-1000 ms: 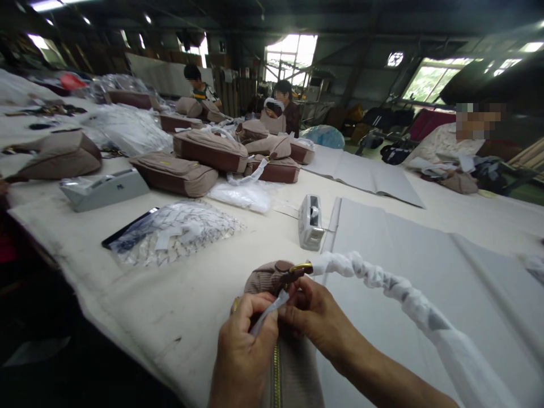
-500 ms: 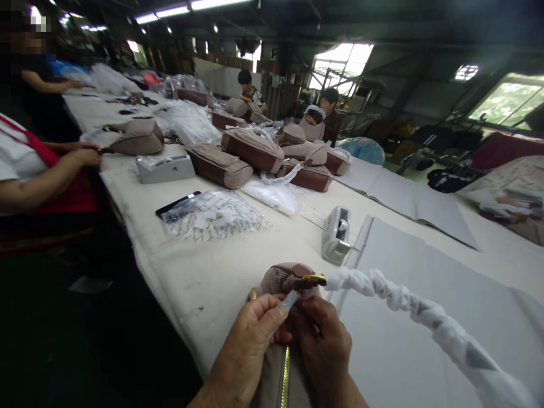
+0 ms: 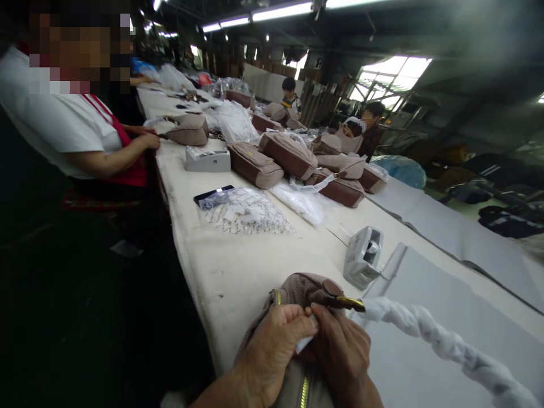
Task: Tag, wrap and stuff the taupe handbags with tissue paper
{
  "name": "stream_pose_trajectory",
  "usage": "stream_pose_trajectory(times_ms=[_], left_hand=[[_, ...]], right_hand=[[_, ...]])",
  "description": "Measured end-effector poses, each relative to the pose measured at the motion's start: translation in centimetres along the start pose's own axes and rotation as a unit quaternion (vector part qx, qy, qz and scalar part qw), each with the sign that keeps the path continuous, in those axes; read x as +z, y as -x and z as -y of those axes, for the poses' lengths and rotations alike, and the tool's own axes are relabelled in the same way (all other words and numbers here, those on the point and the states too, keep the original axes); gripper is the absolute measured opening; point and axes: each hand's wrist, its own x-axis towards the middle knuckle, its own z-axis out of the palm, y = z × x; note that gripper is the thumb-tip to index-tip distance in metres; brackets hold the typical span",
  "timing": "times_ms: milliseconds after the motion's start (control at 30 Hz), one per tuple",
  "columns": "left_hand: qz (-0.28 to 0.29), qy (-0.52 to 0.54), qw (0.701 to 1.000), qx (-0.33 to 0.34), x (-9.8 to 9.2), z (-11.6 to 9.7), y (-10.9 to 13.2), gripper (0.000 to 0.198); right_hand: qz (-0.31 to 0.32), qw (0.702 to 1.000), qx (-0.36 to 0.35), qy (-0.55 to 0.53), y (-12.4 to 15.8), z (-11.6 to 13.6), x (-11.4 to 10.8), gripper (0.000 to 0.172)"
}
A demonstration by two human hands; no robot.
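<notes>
The left hand [image 3: 276, 347] pinches a white strip [image 3: 304, 342] between thumb and fingers; the right hand's [image 3: 345, 348] bent fingers meet it, though what they grip I cannot tell. Both are over the bag [image 3: 297, 290] at the table's [image 3: 199, 266] near end, just inside its left edge, its wrapped strap [image 3: 425, 324] trailing rightward over a grey sheet [image 3: 429, 283]. The tape dispenser [image 3: 359, 260] stands near, beside the sheet's corner, while a wider gap separates bag from plastic packet [image 3: 250, 212].

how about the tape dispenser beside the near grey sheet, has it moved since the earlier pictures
No: the tape dispenser sits as before beside the left edge of the near grey sheet; only the view shifted.
</notes>
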Motion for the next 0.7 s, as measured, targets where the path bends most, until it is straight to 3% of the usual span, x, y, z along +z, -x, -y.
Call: stream_pose_trajectory(times_ms=[100, 200, 267, 333, 400, 467, 533, 567, 633, 700], left_hand=[[-0.013, -0.098, 0.995, 0.022, 0.9, 0.2, 0.1, 0.022], [-0.001, -0.256, 0.964, 0.072, 1.0, -0.2, 0.7, 0.026], [-0.022, -0.342, 0.927, 0.149, 0.0, -0.5, 1.3, 0.026], [-0.085, -0.382, 0.894, 0.218, -2.0, -0.6, 1.7, 0.027], [-0.139, -0.391, 0.883, 0.219, -4.2, -0.1, 1.7, 0.038], [-0.120, -0.379, 0.903, 0.162, -6.1, 1.0, 1.7, 0.051], [-0.073, -0.362, 0.921, 0.124, -7.0, 2.3, 1.9, 0.056], [-0.064, -0.361, 0.920, 0.136, -7.1, 2.9, 2.0, 0.056], [-0.094, -0.394, 0.887, 0.221, -6.8, 3.5, 2.5, 0.061], [-0.139, -0.469, 0.811, 0.320, -6.2, 3.4, 2.8, 0.069]], right_hand=[[0.000, 0.999, 0.016, 0.028, 0.5, -0.3, -0.1, 0.018], [-0.031, 0.996, 0.070, 0.051, 0.7, 0.1, -0.6, 0.018], [-0.055, 0.989, 0.131, 0.043, 0.8, 0.8, -1.0, 0.025], [-0.066, 0.971, 0.226, 0.045, 1.2, 1.8, -1.4, 0.034], [-0.070, 0.929, 0.355, 0.074, 2.1, 3.0, -1.8, 0.053], [-0.044, 0.872, 0.483, 0.065, 3.3, 4.1, -1.9, 0.070], [0.003, 0.815, 0.579, -0.002, 4.5, 4.7, -1.7, 0.065], [0.028, 0.793, 0.607, -0.047, 4.9, 4.9, -1.4, 0.059], [0.066, 0.765, 0.625, -0.136, 5.5, 4.8, -0.6, 0.055], [0.088, 0.764, 0.607, -0.200, 5.6, 4.4, 0.0, 0.055]])
